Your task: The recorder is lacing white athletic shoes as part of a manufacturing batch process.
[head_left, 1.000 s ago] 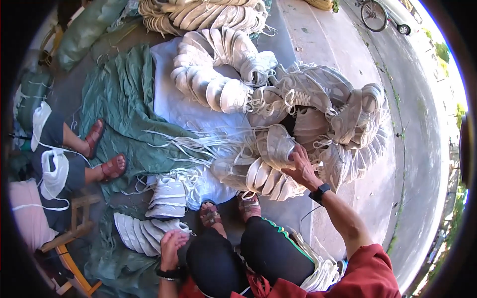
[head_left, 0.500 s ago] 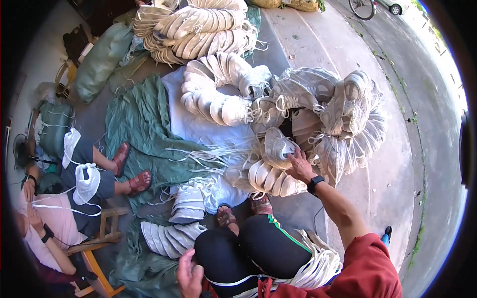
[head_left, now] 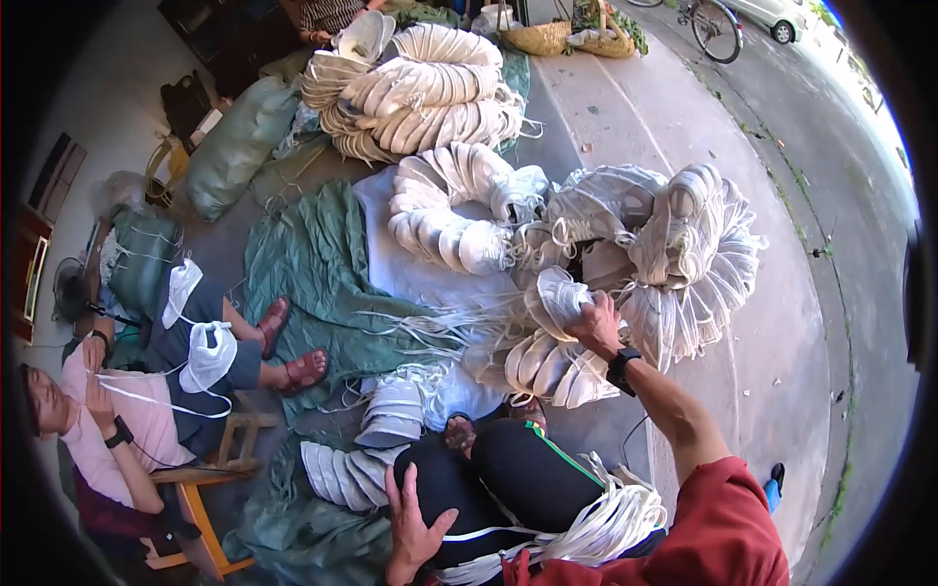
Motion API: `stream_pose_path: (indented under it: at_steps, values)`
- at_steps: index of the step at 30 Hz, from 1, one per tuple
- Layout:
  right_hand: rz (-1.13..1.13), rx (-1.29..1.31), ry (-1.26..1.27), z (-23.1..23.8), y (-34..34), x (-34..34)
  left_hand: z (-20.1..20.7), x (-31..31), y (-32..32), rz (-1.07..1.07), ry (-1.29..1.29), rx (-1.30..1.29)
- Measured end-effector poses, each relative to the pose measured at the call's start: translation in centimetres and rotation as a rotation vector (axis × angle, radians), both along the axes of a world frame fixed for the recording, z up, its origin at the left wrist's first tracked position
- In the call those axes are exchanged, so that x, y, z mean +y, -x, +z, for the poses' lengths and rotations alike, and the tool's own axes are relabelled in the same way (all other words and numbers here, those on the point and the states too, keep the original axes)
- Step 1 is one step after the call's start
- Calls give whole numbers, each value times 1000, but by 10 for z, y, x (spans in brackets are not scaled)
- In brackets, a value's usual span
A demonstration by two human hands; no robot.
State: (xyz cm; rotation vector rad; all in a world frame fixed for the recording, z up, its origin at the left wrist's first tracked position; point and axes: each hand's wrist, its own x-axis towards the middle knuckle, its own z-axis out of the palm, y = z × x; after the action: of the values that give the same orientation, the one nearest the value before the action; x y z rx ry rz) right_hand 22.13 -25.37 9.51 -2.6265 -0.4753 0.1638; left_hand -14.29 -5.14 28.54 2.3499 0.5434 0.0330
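My right hand [head_left: 594,324] reaches forward and is closed on the edge of a white cup-shaped fabric piece [head_left: 557,298], which tilts up above a nested row of similar cups [head_left: 562,369]. The fingertips are partly hidden behind the cup's edge. Over my left thigh hovers my left hand [head_left: 417,523], its fingers spread and nothing in it. Across my lap lies a bundle of long white straps [head_left: 620,523], with one strap running toward the left hand. More nested cups [head_left: 342,476] rest by my left knee.
Large coils of nested cups [head_left: 420,98] lie ahead, with tied bundles [head_left: 699,254] at the right. A green sheet [head_left: 308,259] covers the ground. At left, a seated co-worker [head_left: 122,420] holds a strap beside a wooden stool [head_left: 200,518]. Full green sacks [head_left: 234,146] stand behind.
My right hand has closed on the white cup and tipped it up from the pile. My left hand has risen further into view over the thigh. The whole view has shifted slightly.
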Motion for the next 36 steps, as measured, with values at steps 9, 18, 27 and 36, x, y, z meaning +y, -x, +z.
stream_pose_path:
  at_steps: [9, 18, 27, 36]
  values:
    - [0, 469, -1026, 224, 38, -71, 19, -32, 6, -50, -167, -83]
    - [49, 624, -1086, 354, 193, -134, 84, -137, -25, -371, -178, -464]
    - [49, 895, -834, 318, 267, -179, 64, -191, -12, -481, 237, -548]
    - [290, 329, -912, 349, 239, -204, 100, -147, -15, -575, 1295, -198]
